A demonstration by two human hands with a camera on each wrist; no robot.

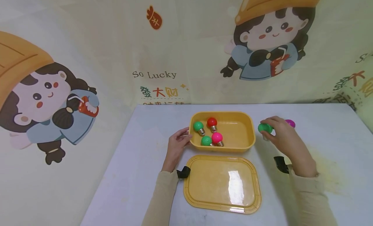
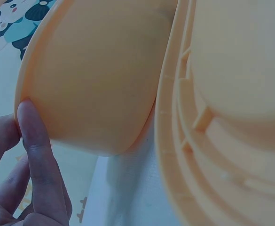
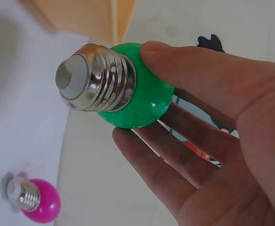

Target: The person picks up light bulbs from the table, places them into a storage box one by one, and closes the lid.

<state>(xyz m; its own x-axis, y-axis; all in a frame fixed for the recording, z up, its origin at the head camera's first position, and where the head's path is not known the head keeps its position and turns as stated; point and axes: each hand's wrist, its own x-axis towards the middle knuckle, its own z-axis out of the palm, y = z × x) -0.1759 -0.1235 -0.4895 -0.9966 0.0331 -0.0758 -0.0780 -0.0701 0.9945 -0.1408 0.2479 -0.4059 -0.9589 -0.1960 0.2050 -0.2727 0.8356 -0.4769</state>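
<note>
My right hand (image 1: 284, 135) pinches a green light bulb (image 3: 144, 96) by its globe, just right of the yellow box. The bulb's silver screw base (image 3: 97, 80) faces the right wrist camera. At the box's left end, my left hand (image 1: 177, 146) holds the rim between thumb and fingers (image 2: 36, 132). Inside the yellow box (image 1: 237, 148) lie two green bulbs (image 1: 198, 126), a red bulb (image 1: 212, 122) and a pink bulb (image 1: 217, 138), all toward the left. Partly hidden behind my right hand, a magenta bulb (image 3: 43, 201) lies on the table.
A yellow lid (image 1: 215, 187) lies flat on the white table (image 1: 125, 180), in front of the box. A patterned cloth (image 1: 116, 51) hangs behind and to the left of the table. Black straps or mounts (image 1: 281, 164) sit at both wrists.
</note>
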